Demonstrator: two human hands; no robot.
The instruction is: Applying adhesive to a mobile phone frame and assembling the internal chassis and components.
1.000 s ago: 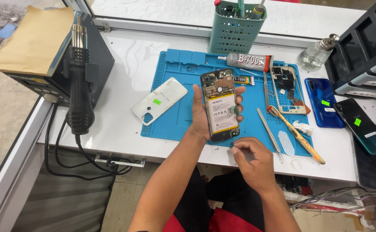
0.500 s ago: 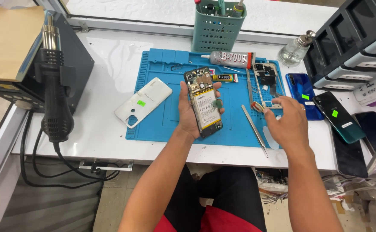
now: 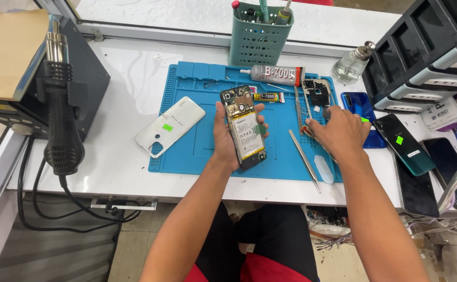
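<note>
A: Starting nearest the bottom of the frame, what did the hands have?

B: The left hand (image 3: 229, 137) sat at the middle, fingers wrapped around an opened phone (image 3: 245, 128), its back off and its battery facing up. It was held just above the blue mat (image 3: 197, 137).

A: And the other one?

B: The right hand (image 3: 340, 131) lay palm down at the mat's right edge, right of centre in the frame. Its fingers were bent down onto small things there; I could not tell whether they gripped anything. Tweezers (image 3: 304, 160) lay just to its left, and a pale plastic pick (image 3: 323, 168) just below it.

A: Further up?

B: A white back cover (image 3: 169, 126) lay left of centre, half on the mat. A blue phone (image 3: 358, 109) lay just beyond the right hand, a dark green phone (image 3: 405, 144) to its right. Near the mat's top edge lay a glue tube (image 3: 271, 75), and above that stood a green tool basket (image 3: 260, 43). A black hot-air gun (image 3: 61, 120) hung at the far left.
</note>
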